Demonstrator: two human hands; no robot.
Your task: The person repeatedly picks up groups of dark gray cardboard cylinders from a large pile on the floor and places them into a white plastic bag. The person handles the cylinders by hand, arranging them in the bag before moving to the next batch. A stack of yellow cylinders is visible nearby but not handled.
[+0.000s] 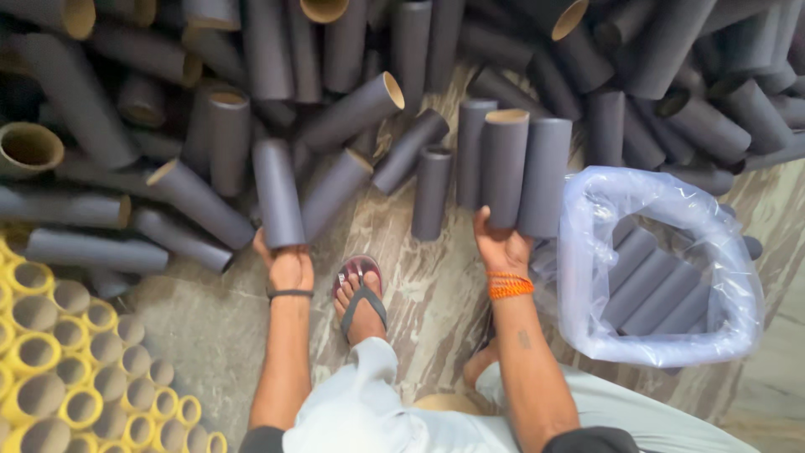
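My left hand (pixel 288 267) grips the near end of one grey cardboard tube (pixel 277 191) that lies on the floor pointing away from me. My right hand (pixel 501 245) holds a bunch of three grey tubes (pixel 510 164) by their near ends, side by side and raised off the floor. A clear plastic bag (pixel 587 277) stands open just to the right of that hand, with several grey tubes (pixel 641 289) lying inside it.
A big heap of grey tubes (pixel 352 59) covers the floor ahead and to both sides. Yellow-rimmed tubes (pixel 59 369) stand packed on end at lower left. My sandalled foot (pixel 360 298) rests on the marbled floor (pixel 436 285) between my hands.
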